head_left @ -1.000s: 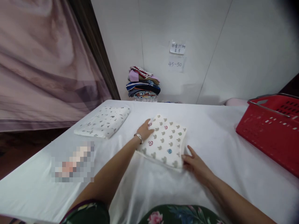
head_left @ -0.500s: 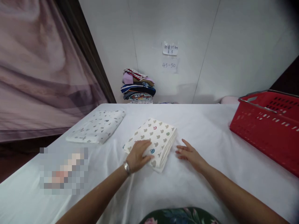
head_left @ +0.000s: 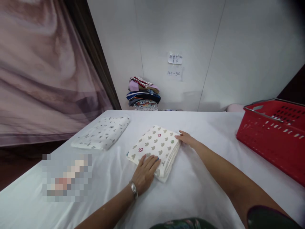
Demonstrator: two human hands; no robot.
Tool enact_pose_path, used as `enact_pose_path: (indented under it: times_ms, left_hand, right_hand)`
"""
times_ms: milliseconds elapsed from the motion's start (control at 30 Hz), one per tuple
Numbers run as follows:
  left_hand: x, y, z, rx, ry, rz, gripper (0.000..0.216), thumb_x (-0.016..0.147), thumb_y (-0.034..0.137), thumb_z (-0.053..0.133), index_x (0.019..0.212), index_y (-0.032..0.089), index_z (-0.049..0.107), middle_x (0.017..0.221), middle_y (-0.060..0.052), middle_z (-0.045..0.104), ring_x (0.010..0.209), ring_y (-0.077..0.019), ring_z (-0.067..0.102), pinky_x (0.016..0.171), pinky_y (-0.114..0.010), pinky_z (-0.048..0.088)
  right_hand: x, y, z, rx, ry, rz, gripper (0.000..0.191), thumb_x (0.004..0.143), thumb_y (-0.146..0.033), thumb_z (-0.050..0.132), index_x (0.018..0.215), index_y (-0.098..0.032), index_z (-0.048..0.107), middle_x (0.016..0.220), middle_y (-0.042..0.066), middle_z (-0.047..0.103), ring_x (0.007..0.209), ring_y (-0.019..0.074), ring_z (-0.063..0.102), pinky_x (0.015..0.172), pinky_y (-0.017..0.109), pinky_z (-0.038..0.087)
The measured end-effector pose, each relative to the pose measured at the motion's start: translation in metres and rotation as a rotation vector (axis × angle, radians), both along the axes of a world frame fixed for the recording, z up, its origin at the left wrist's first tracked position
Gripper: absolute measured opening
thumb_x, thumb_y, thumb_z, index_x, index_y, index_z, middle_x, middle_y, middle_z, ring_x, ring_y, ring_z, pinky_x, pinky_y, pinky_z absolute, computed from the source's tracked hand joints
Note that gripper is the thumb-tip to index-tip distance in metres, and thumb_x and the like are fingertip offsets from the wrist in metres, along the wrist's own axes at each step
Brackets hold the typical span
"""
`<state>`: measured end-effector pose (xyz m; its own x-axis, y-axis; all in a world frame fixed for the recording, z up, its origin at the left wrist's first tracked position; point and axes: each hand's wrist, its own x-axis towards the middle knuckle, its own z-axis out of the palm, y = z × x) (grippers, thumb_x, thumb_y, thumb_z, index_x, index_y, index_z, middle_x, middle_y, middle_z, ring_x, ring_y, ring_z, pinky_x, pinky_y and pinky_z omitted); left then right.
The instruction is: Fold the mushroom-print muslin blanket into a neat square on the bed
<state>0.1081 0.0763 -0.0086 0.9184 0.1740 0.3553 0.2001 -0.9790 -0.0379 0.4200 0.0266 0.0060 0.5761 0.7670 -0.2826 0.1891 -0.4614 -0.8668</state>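
A folded white cloth with a mushroom print (head_left: 154, 143) lies flat in the middle of the white-covered table (head_left: 190, 194). My left hand (head_left: 145, 174) rests on its near edge, palm down with the fingers stretched out; a silver bracelet is on that wrist. At the cloth's far right corner is my right hand (head_left: 187, 138), its fingers extended and touching the corner. Several stacked layers show along the cloth's right side. Left of it lies another folded white cloth with small grey prints (head_left: 102, 132).
A red plastic basket (head_left: 269, 136) with a metal handle stands at the right. Against the back wall rises a pile of folded fabrics (head_left: 143, 95). A pink curtain (head_left: 47, 79) hangs on the left. A blurred-out patch (head_left: 68, 178) covers something at the table's left.
My right hand has moved forward from beside the cloth to its far right corner. My left hand has slid back toward the near edge. The view has tilted up slightly.
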Motion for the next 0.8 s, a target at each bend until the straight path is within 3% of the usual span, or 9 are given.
enact_pose_path:
  times_ms: [200, 300, 433, 567, 667, 800]
  left_hand:
    - [0.001, -0.001, 0.0, -0.017, -0.03, -0.004, 0.056, 0.072, 0.007, 0.042, 0.127, 0.021, 0.045, 0.125, -0.005, 0.053, 0.12, -0.0207, 0.042, 0.107, -0.046, 0.02]
    - [0.001, -0.001, 0.001, -0.017, -0.039, -0.024, 0.054, 0.073, 0.008, 0.043, 0.125, 0.023, 0.047, 0.123, -0.005, 0.055, 0.119, -0.0209, 0.043, 0.106, -0.047, 0.021]
    - [0.003, -0.003, 0.0, -0.025, -0.057, -0.065, 0.05, 0.074, 0.01, 0.045, 0.122, 0.023, 0.049, 0.115, -0.006, 0.059, 0.113, -0.0204, 0.048, 0.105, -0.046, 0.024]
    - [0.004, -0.002, 0.001, -0.047, -0.101, -0.085, 0.047, 0.072, 0.009, 0.044, 0.116, 0.022, 0.052, 0.106, -0.005, 0.062, 0.104, -0.0184, 0.053, 0.104, -0.043, 0.026]
    - [0.006, -0.002, 0.011, -0.078, -0.162, -0.081, 0.045, 0.071, 0.009, 0.044, 0.113, 0.021, 0.053, 0.104, -0.006, 0.062, 0.101, -0.0184, 0.054, 0.103, -0.043, 0.027]
    - [0.015, -0.012, 0.045, -0.212, -0.303, -0.104, 0.042, 0.073, 0.016, 0.048, 0.114, 0.019, 0.05, 0.104, -0.007, 0.061, 0.1, -0.0189, 0.054, 0.102, -0.043, 0.029]
  right_hand:
    - [0.011, 0.015, 0.005, -0.074, -0.073, 0.119, 0.077, 0.052, -0.034, 0.075, 0.123, -0.017, 0.051, 0.131, 0.013, 0.047, 0.117, 0.0299, 0.044, 0.098, 0.039, 0.034]
    - [0.011, 0.017, 0.008, -0.092, -0.04, 0.133, 0.069, 0.051, -0.032, 0.075, 0.116, -0.018, 0.056, 0.128, 0.013, 0.049, 0.113, 0.0299, 0.047, 0.091, 0.038, 0.04]
    - [0.009, 0.014, 0.007, -0.079, 0.085, 0.13, 0.064, 0.059, -0.034, 0.069, 0.118, -0.017, 0.052, 0.112, 0.013, 0.06, 0.091, 0.0245, 0.059, 0.071, 0.034, 0.05]
    - [0.004, 0.004, 0.005, -0.01, 0.163, 0.069, 0.073, 0.064, -0.032, 0.064, 0.131, -0.017, 0.038, 0.111, 0.013, 0.06, 0.087, 0.0212, 0.06, 0.066, 0.031, 0.051]
    - [0.002, -0.009, 0.01, 0.067, 0.181, 0.032, 0.077, 0.065, -0.033, 0.063, 0.135, -0.021, 0.032, 0.119, 0.011, 0.055, 0.089, 0.0199, 0.059, 0.068, 0.03, 0.051]
    - [0.007, -0.036, 0.035, 0.265, 0.111, -0.062, 0.065, 0.063, -0.031, 0.065, 0.125, -0.023, 0.048, 0.126, 0.008, 0.05, 0.089, 0.0203, 0.059, 0.061, 0.027, 0.05]
